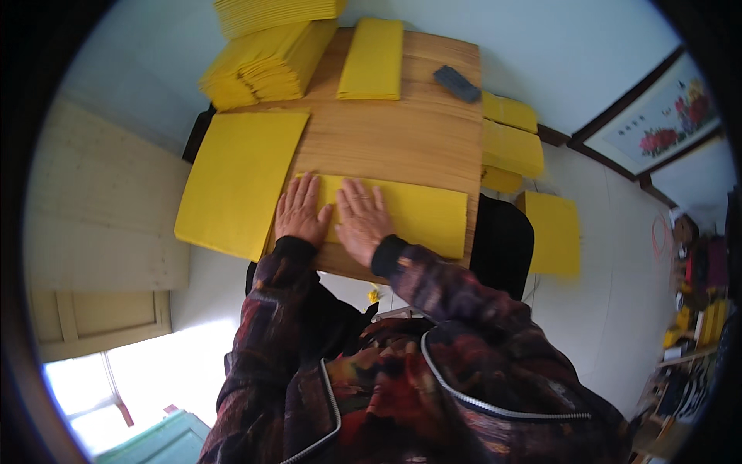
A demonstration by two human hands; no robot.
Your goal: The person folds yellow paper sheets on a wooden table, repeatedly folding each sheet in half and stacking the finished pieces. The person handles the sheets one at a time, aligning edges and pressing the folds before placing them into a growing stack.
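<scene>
A long folded sheet of yellow paper point(429, 220) lies along the near edge of the wooden table point(371, 147). Pressed flat on its left end is my left hand point(303, 215), fingers stretched forward. My right hand point(362, 220) rests just beside it on the same paper, fingers extended. Neither hand grasps anything. To the left, a wider stack of flat yellow paper point(239, 182) reaches past the table's left edge, close to my left hand.
Folded yellow bundles point(263, 66) are piled at the far left, with a narrower yellow stack point(371, 62) beside them. A dark grey block point(456, 83) lies far right. More yellow bundles point(512, 147) stand right of the table, near a black seat point(501, 240).
</scene>
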